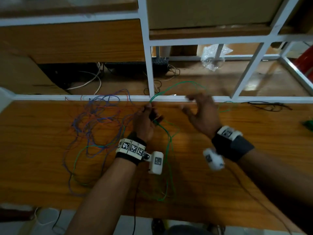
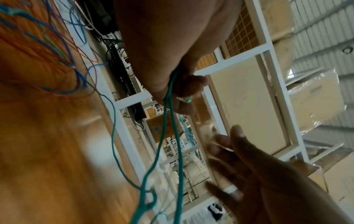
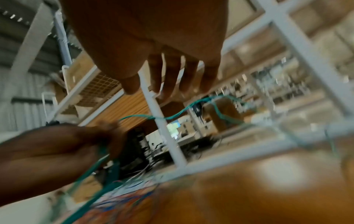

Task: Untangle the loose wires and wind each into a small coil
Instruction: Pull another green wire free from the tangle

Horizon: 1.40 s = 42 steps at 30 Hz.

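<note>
Partly blurred, left hand (image 1: 147,119) pinching green wire (image 1: 169,141), right hand (image 1: 200,112) spread, empty.

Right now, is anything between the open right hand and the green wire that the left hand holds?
Nothing visible. The right hand is open in the air, apart from the green wire pinched by the left hand. Only empty space above the table separates them.

White frame (image 1: 149,65), keyboard (image 1: 160,62), crumpled plastic (image 1: 213,55)
</note>
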Motion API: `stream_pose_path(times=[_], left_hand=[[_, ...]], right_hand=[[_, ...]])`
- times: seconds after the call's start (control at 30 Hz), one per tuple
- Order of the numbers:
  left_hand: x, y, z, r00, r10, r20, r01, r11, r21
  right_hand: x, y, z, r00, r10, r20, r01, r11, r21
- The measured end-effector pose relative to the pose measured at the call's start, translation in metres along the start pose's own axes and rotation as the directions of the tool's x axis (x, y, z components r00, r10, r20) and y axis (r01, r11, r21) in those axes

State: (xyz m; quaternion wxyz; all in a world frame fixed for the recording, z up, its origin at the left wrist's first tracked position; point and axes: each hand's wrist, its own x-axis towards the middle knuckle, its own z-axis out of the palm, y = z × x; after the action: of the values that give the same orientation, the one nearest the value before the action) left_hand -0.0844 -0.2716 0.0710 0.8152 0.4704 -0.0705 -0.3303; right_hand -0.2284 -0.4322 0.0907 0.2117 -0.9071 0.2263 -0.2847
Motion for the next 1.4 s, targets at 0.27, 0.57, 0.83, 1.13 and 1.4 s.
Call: stream_pose_path(times=[0.27, 0.57, 0.83, 1.13, 1.4], left_hand=[[0.016, 0.019, 0.003, 0.995, 0.063, 0.076, -0.061, 0.997, -0.037], [0.041, 0.041, -0.051, 0.992, 0.017, -0.128, -0.019, 1.000, -0.009], [0.031, 0.017, -0.053, 0.936, 0.018, -0.351, 0.195, 0.805, 0.560], [-0.046, -0.003, 0.036, 0.807, -0.061, 0.587, -0.512, 0.421, 0.749], [-0.001, 0.028, 0.009, 0.866, 0.299, 0.402, -0.498, 0.427, 0.755]], right_hand=[[-0.048, -0.021, 0.031, 0.839, 0.042, 0.542, -0.381, 0.757, 0.531], [-0.072, 0.053, -0.003, 0.788, 0.160, 0.594, -0.431, 0.833, 0.347], [-0.058, 0.040, -0.028, 0.949, 0.194, 0.246, -0.288, 0.852, 0.438], [-0.053, -0.003, -0.052, 0.814, 0.168, 0.556, -0.535, 0.588, 0.606], [-0.078, 0.031, -0.088, 0.708, 0.172, 0.685, -0.694, 0.348, 0.631]])
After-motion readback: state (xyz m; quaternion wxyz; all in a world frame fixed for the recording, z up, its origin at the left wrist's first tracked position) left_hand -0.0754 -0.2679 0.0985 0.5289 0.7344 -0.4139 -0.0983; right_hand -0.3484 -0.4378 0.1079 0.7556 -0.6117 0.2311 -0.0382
